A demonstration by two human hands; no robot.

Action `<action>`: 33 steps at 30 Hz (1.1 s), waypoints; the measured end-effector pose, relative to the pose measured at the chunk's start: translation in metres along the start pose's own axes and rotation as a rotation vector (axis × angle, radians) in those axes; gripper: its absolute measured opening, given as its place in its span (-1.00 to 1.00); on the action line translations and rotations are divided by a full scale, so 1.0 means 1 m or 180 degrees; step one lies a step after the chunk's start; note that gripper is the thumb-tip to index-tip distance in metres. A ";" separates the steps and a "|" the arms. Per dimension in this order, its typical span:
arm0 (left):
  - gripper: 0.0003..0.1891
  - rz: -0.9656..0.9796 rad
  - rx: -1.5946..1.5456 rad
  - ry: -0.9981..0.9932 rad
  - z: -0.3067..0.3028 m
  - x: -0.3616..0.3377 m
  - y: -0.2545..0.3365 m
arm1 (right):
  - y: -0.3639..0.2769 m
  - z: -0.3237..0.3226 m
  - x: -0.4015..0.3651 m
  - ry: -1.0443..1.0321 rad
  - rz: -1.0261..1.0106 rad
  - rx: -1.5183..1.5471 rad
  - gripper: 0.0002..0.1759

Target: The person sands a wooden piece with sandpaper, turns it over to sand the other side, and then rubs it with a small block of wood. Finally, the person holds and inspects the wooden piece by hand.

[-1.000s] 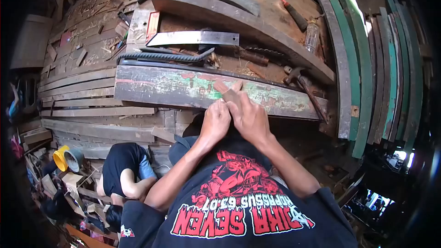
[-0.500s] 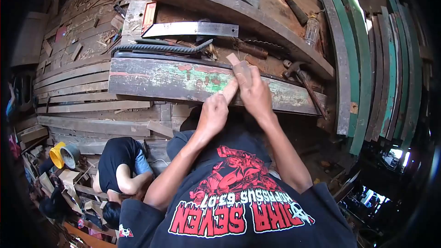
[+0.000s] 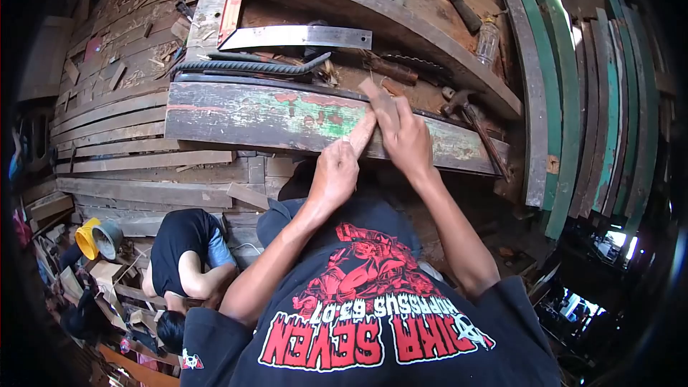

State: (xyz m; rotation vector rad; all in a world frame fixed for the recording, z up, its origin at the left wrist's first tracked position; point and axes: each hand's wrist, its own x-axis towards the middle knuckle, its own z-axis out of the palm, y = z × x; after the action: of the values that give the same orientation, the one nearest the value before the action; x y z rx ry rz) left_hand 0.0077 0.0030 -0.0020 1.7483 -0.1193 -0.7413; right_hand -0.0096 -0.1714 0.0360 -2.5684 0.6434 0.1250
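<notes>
My right hand [image 3: 407,140] grips a small flat piece of wood [image 3: 374,94], held up over the far edge of a long plank with worn green and red paint [image 3: 244,118]. Next to it on the left, my left hand [image 3: 335,170] pinches a thin pale wooden strip [image 3: 362,132] that points up against the plank's face. The two hands touch each other. What lies under the fingers is hidden.
Beyond the plank lie a ribbed steel bar [image 3: 251,67], a flat metal blade [image 3: 301,36], a hammer [image 3: 466,111] and a plastic bottle [image 3: 487,43]. Curved green planks [image 3: 566,100] stand at the right. Another person [image 3: 186,244] crouches lower left near a yellow bucket [image 3: 86,240].
Both hands have moved up and away from my body onto the painted plank. The flat piece in my right hand has risen above the plank's far edge.
</notes>
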 end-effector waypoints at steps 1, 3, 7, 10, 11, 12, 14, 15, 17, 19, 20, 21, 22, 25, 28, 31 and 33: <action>-0.46 -0.0156 -0.0205 -0.0119 -0.001 -0.001 0.002 | -0.002 -0.002 -0.007 0.0068 -0.0205 0.0093 -0.59; -0.47 -0.0053 -0.0300 -0.0115 -0.003 0.002 0.008 | -0.016 -0.003 -0.022 0.0211 -0.0697 0.0310 -0.59; -0.49 -0.0515 -0.0659 -0.0239 -0.006 -0.004 0.024 | -0.004 0.004 -0.011 0.0158 -0.0143 0.0389 -0.61; -0.49 -0.0442 -0.0730 -0.0233 -0.007 -0.005 0.023 | -0.015 -0.001 -0.026 0.0118 -0.0591 0.0441 -0.63; -0.49 -0.0306 -0.0753 -0.0219 -0.008 -0.003 0.020 | -0.019 -0.002 -0.032 0.0124 -0.0844 0.0608 -0.64; -0.52 -0.0221 -0.0471 -0.0249 -0.009 -0.001 0.009 | -0.018 -0.001 -0.034 0.0072 -0.0937 0.0618 -0.63; -0.53 -0.0641 -0.0452 -0.0307 -0.009 -0.002 0.021 | -0.008 0.001 -0.009 0.0141 -0.0448 0.0181 -0.62; -0.53 -0.0853 -0.0448 -0.0321 -0.008 -0.004 0.026 | -0.006 0.000 -0.001 0.0164 -0.0218 -0.0039 -0.61; -0.54 -0.0277 -0.0266 -0.0260 -0.008 -0.004 0.023 | -0.014 -0.002 -0.009 0.0093 -0.0441 -0.0049 -0.59; -0.53 0.0240 -0.0027 -0.0021 -0.004 0.000 0.010 | -0.019 -0.003 -0.034 0.0051 -0.0897 0.0432 -0.61; -0.52 0.0474 0.0128 0.0141 0.003 0.002 -0.003 | -0.015 -0.005 -0.034 -0.0102 -0.0699 0.0520 -0.62; -0.50 0.0721 0.0267 0.0320 0.007 0.004 -0.010 | -0.012 -0.004 -0.026 -0.0033 -0.0517 0.0475 -0.62; -0.50 0.0517 0.0224 0.0247 0.005 0.006 -0.005 | -0.009 -0.001 -0.012 0.0018 -0.0367 0.0428 -0.61; -0.51 0.0248 0.0228 0.0109 -0.002 0.007 0.001 | -0.023 -0.002 -0.021 0.0167 -0.0336 0.0138 -0.58; -0.51 0.0441 0.0363 0.0199 -0.005 -0.001 0.009 | -0.019 0.003 -0.040 -0.0004 -0.0710 0.0488 -0.58; -0.51 0.0483 0.0463 0.0302 -0.001 -0.001 0.014 | -0.012 -0.001 -0.002 0.0015 0.0067 -0.0302 -0.55; -0.55 0.0374 0.0367 0.0163 -0.008 0.000 0.023 | -0.018 -0.002 -0.011 0.0125 -0.0315 -0.0109 -0.56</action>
State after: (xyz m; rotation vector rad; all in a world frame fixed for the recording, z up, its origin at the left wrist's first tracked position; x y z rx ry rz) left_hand 0.0186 0.0027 0.0196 1.8515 -0.2319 -0.6139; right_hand -0.0112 -0.1533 0.0478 -2.6357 0.5312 0.0532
